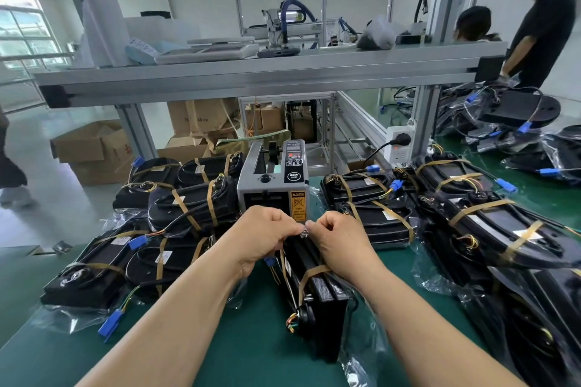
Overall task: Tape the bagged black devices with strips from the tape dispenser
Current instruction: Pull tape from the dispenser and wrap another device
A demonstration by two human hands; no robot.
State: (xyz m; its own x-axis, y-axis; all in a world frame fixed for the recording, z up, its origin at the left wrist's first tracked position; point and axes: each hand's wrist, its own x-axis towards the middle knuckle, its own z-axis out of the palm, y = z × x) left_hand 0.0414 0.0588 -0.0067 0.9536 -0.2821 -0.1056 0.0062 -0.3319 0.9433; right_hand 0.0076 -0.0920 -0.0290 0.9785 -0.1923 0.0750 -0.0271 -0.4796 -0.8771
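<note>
A black device in a clear bag [317, 308] stands on its edge on the green mat [245, 339] in front of me, with one tan tape strip across it. My left hand [267, 236] and my right hand [338, 243] meet at its far top end, and both pinch the gathered bag plastic there. What the fingertips hold is small and partly hidden. The grey tape dispenser [273, 181] stands just behind my hands.
Stacks of taped black devices [176, 207] lie left of the dispenser, and more [471, 223] lie to its right. Untaped bagged devices [515, 113] pile up at the far right. An aluminium shelf frame [251, 78] spans overhead. A person [540, 19] stands at the back right.
</note>
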